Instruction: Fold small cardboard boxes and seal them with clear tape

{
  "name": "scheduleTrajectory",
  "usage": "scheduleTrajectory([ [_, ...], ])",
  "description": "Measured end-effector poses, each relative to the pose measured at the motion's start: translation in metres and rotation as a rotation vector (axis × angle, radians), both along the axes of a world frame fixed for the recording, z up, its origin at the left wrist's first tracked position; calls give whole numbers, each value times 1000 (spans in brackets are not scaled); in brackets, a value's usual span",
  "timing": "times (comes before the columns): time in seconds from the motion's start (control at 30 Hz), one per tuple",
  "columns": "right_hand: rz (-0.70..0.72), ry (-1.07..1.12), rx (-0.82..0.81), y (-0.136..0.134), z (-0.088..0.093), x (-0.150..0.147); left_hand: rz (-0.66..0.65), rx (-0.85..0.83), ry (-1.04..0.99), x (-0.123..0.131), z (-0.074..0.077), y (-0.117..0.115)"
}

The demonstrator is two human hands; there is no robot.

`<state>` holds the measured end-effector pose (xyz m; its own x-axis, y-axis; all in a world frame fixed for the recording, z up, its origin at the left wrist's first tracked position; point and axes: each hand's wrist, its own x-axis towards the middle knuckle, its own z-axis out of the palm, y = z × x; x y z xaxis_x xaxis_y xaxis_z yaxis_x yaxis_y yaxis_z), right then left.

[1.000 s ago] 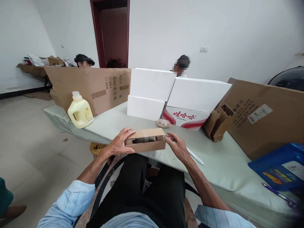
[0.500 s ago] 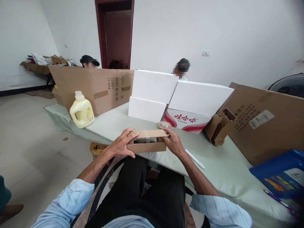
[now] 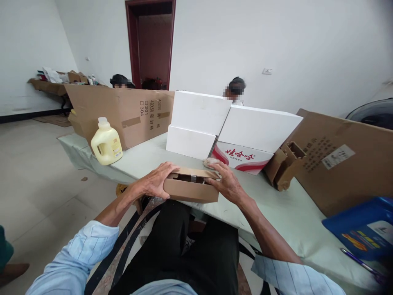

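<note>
A small brown cardboard box (image 3: 190, 190) sits at the near edge of the pale green table (image 3: 276, 209), its top partly open with a dark gap and a strip of tape showing. My left hand (image 3: 156, 182) grips its left end, fingers curled over the top. Over at the box's right end, my right hand (image 3: 227, 184) presses on the top flap with its fingers closed against it.
A yellow jug (image 3: 106, 142) stands at the table's left. White boxes (image 3: 196, 123) and a red-printed carton (image 3: 241, 155) are stacked behind. Large cardboard sheets (image 3: 337, 159) flank them. A folded cardboard piece (image 3: 285, 164) and a blue box (image 3: 362, 227) lie right. Two people sit beyond.
The box has tilted toward me and shifted nearer. My right hand moved from its end onto the top flap, now covering the white stick on the table.
</note>
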<state>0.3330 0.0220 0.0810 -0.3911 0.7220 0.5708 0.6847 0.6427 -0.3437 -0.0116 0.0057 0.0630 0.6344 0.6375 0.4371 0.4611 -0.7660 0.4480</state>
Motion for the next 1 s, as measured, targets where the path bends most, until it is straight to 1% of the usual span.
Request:
scheduleTrajectory([
  [0.07, 44, -70, 32, -2, 10, -7, -32, -42, 1, 0, 2, 2],
  [0.17, 93, -149, 48, -2, 17, -16, -38, -93, 7, 0, -2, 5],
  [0.3, 131, -236, 113, 2, 19, -24, -39, -111, -19, 0, -6, 8],
  [0.4, 144, -312, 174, 6, 19, -31, -60, -91, -13, 0, -5, 8],
  [0.5, 160, -379, 201, 8, 19, -38, -62, -81, -14, 0, -3, 9],
  [0.67, 207, -340, 239, 6, 18, -42, -61, -92, -17, 0, -3, 10],
  [0.8, 243, -280, 320, 1, 18, -41, -53, -86, 22, 1, -3, 11],
  [0.9, 249, -241, 364, -2, 17, -44, -26, -61, 48, 2, -1, 9],
  [1.0, 258, -202, 366, -3, 16, -46, 20, -45, 106, 4, 3, 2],
])
